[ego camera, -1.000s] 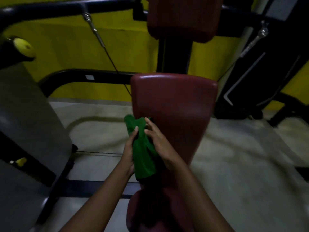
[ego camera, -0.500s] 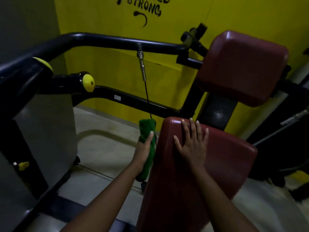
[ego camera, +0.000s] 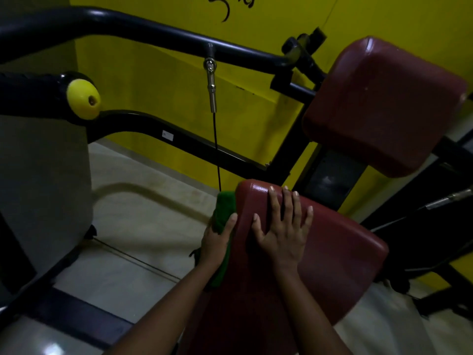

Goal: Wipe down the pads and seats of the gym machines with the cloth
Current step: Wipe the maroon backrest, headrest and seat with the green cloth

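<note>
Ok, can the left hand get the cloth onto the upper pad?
Probably, with a stretch. The left hand grips the cloth at the left edge of the lower pad; the upper pad sits beyond to the right, so it must cross over the flat right hand.

Entry 1, yellow wall [ego camera: 153, 80]: black painted lettering [ego camera: 244, 0] at the top edge of the view, cut off so that only the lower strokes of the characters show, not readable, with a black curled flourish [ego camera: 227, 12] just below it. Entry 2, lower black frame bar [ego camera: 194, 147]: 1 small white sticker [ego camera: 167, 136], print too small to read.
</note>
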Available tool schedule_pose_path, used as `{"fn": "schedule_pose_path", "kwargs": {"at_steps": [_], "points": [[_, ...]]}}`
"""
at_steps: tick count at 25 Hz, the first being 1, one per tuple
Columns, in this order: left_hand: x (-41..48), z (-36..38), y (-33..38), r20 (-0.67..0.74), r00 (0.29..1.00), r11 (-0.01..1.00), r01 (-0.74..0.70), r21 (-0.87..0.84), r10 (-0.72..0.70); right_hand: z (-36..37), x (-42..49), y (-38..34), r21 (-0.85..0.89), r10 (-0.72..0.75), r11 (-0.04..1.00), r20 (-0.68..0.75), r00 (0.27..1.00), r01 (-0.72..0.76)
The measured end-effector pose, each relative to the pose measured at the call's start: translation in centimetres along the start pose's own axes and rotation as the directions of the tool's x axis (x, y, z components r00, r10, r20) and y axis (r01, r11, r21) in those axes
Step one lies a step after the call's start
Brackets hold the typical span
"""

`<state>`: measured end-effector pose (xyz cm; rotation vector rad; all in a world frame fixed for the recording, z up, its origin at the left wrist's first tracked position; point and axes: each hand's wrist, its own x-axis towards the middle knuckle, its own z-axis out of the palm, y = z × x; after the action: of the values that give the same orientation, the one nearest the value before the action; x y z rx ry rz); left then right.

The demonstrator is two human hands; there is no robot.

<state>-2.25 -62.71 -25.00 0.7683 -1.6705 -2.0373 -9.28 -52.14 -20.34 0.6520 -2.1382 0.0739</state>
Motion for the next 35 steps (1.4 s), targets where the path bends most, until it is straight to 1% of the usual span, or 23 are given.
{"fn": "schedule_pose_path", "kwargs": {"at_steps": [2,3,5,7,9,10,11,13,14,16,18,20,21,23,26,28,30,32,33,35], "points": [[-1.3,-0.7,-2.1,0.01,0.995,0.995,0.096,-0.011,-0.096,-0.3,-0.1,-0.3,0.014,0.008,1.0,0.016,1.0,-0.008],[-1.2,-0.9,-2.2,0.009,0.995,0.995,0.102,-0.008,-0.102,-0.4,0.0,-0.4,0.018,0.004,1.0,0.028,1.0,-0.005],[0.4,-0.6,-1.3,-0.002,0.999,0.999,0.04,-0.004,-0.04,-0.6,0.4,-0.2,0.037,-0.008,0.999,0.024,1.0,0.007],[1.5,-0.1,-0.1,0.036,0.998,0.998,-0.056,0.005,0.055,-0.6,-1.2,-0.4,0.117,0.02,0.993,-0.038,0.999,-0.015],[2.0,-0.1,0.1,0.065,0.987,0.99,-0.142,-0.024,0.144,-0.3,-5.8,-1.6,0.183,0.034,0.983,-0.049,0.998,-0.024],[1.9,-0.4,-0.4,0.066,0.983,0.984,-0.17,-0.048,0.173,-0.1,-8.7,-2.3,0.173,0.001,0.985,-0.024,1.0,0.003],[1.6,-0.8,-1.4,0.068,0.983,0.984,-0.165,-0.065,0.169,0.4,-11.3,-2.8,0.137,-0.039,0.99,0.006,0.999,0.038],[0.8,-1.5,-5.0,0.088,0.989,0.99,-0.114,-0.08,0.121,1.8,-13.8,-2.9,0.06,-0.099,0.993,0.024,0.995,0.098],[0.3,-1.9,-7.7,0.078,0.994,0.994,-0.074,-0.086,0.081,2.5,-14.1,-2.7,0.021,-0.112,0.994,0.008,0.994,0.112],[-1.0,-2.4,-13.4,-0.002,0.999,0.997,0.032,-0.071,-0.032,3.7,-13.8,-2.4,-0.038,-0.124,0.992,-0.067,0.99,0.122],[-2.4,-2.9,-18.2,-0.067,0.983,0.984,0.167,-0.06,-0.171,4.0,-13.8,-2.5,-0.031,-0.114,0.993,-0.128,0.985,0.111],[-3.5,-3.3,-20.4,-0.074,0.958,0.96,0.27,-0.072,-0.275,4.0,-14.2,-2.6,-0.024,-0.124,0.992,-0.163,0.979,0.122],[-3.6,-3.5,-20.6,-0.066,0.951,0.951,0.294,-0.096,-0.301,3.9,-14.0,-2.6,-0.017,-0.127,0.992,-0.163,0.978,0.126],[-3.0,-3.5,-19.1,-0.042,0.957,0.952,0.281,-0.12,-0.288,3.5,-13.3,-2.5,-0.002,-0.112,0.994,-0.141,0.984,0.113],[-1.9,-3.0,-16.1,0.02,0.987,0.976,0.163,-0.146,-0.161,3.1,-16.1,-3.2,0.069,-0.085,0.994,-0.053,0.995,0.088],[-1.5,-2.9,-15.5,0.058,0.993,0.978,0.115,-0.175,-0.107,3.8,-21.4,-3.5,0.064,-0.154,0.987,0.047,0.987,0.151],[-1.5,-3.2,-17.0,0.072,0.993,0.977,0.109,-0.185,-0.097,5.3,-26.4,-3.1,0.021,-0.225,0.974,0.137,0.965,0.225],[-1.8,-3.6,-20.3,0.058,0.992,0.978,0.124,-0.168,-0.116,7.4,-29.3,-2.6,-0.007,-0.269,0.962,0.128,0.955,0.272],[-2.2,-4.0,-22.1,0.044,0.988,0.975,0.153,-0.161,-0.148,8.4,-29.9,-2.5,-0.03,-0.281,0.958,0.086,0.956,0.285],[-2.8,-4.9,-24.9,0.062,0.975,0.962,0.219,-0.163,-0.212,10.0,-30.1,-2.7,-0.084,-0.28,0.957,-0.027,0.96,0.277]]}}
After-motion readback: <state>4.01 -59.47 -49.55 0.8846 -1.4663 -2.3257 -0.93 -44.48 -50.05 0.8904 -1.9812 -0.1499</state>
